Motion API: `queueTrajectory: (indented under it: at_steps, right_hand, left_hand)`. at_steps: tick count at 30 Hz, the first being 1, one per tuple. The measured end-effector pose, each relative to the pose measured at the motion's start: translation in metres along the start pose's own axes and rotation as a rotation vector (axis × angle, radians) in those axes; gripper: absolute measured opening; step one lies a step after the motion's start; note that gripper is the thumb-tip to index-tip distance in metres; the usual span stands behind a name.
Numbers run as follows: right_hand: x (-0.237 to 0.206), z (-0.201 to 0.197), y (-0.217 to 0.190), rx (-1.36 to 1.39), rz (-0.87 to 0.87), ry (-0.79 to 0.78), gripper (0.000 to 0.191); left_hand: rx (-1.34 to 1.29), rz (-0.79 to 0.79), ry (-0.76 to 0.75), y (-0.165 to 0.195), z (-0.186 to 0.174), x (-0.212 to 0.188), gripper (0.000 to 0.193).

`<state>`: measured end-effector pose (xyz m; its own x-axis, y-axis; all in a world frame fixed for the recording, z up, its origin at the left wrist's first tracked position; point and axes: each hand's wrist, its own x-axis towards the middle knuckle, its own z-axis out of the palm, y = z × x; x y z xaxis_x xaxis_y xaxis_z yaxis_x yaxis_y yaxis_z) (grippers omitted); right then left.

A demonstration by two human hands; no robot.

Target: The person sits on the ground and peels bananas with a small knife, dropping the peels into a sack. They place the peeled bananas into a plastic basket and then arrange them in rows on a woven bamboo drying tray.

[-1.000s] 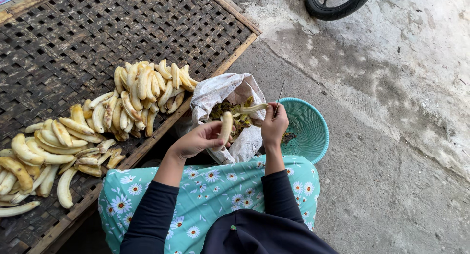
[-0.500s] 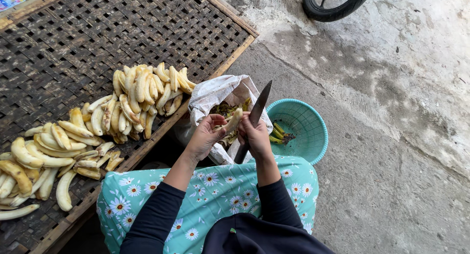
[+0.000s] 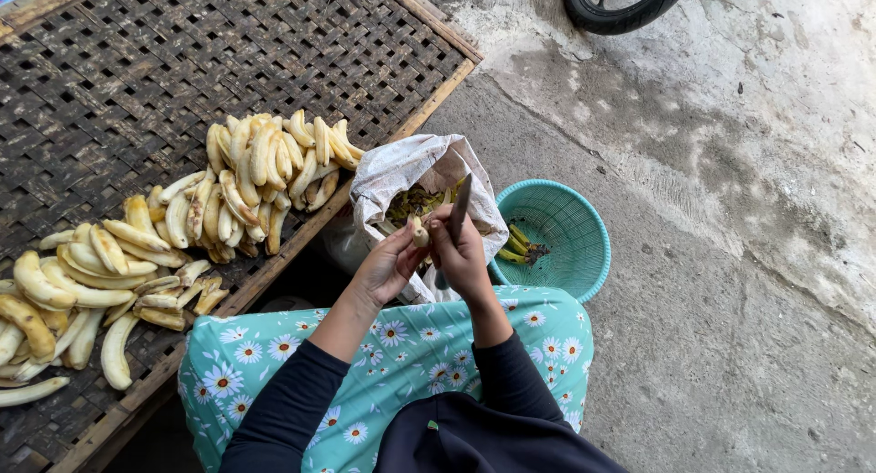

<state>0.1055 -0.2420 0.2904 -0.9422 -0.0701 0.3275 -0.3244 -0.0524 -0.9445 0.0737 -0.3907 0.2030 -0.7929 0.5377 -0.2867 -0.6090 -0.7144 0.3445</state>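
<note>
Your knife (image 3: pixel 459 210) has swung since half a second ago: the blade that leaned up and to the right now stands nearly upright, and both hands have drawn in close around the banana (image 3: pixel 419 231) at the middle of the frame. Nearest to you, at the bottom, your lap is covered in turquoise cloth with white daisies (image 3: pixel 401 345), dark sleeves running up over it. Just above, your left hand (image 3: pixel 388 265) is curled around the small peeled banana, fingers cupping it from the left. Your right hand (image 3: pixel 463 254) is closed on the knife handle, thumb pressed toward the fruit, blade tip pointing up over the bag. The two hands are touching around the banana, right over the mouth of the white plastic bag (image 3: pixel 401 167), which holds a heap of greenish peels (image 3: pixel 415 199). Just right of your hands sits the teal plastic basket (image 3: pixel 570 231) on the concrete floor (image 3: pixel 730 300), a few green scraps lying in it. To the left, on the woven bamboo rack (image 3: pixel 182 62), peeled bananas lie in two heaps: one pile (image 3: pixel 265 176) left of the bag, another (image 3: pixel 82 281) at the left edge of the frame. Farthest off, at the top, a black tyre (image 3: pixel 620 3) rests on the concrete.
</note>
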Motion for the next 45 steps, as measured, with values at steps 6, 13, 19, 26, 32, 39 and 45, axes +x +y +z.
queueTrajectory:
  at_steps: [6,13,19,26,32,39,45]
  right_hand:
    - [0.001,-0.010,0.032,0.046,0.150,0.224,0.016]
    - [0.022,-0.035,0.020,0.075,0.300,0.263,0.036]
    - [-0.010,0.008,-0.013,0.029,0.391,-0.135,0.061]
    - [-0.024,0.017,-0.031,-0.120,0.195,-0.328,0.058]
    - [-0.024,0.014,-0.034,-0.204,0.096,-0.323,0.057]
    - [-0.024,0.014,-0.035,-0.250,0.008,-0.305,0.055]
    - [-0.024,0.016,-0.031,-0.256,0.024,-0.298,0.055]
  left_hand:
    - [0.250,0.096,-0.085,0.035,0.016,-0.014,0.038]
    - [0.159,0.311,0.133,0.051,0.017,-0.001,0.038]
    - [0.073,0.549,0.455,0.053,0.035,0.026,0.038]
    - [0.010,0.702,0.382,0.065,0.079,0.013,0.037]
    - [-0.036,0.717,0.334,0.065,0.091,0.009,0.035]
    - [-0.145,0.694,0.239,0.058,0.080,0.014,0.033]
    - [-0.125,0.760,0.204,0.057,0.090,0.004,0.034]
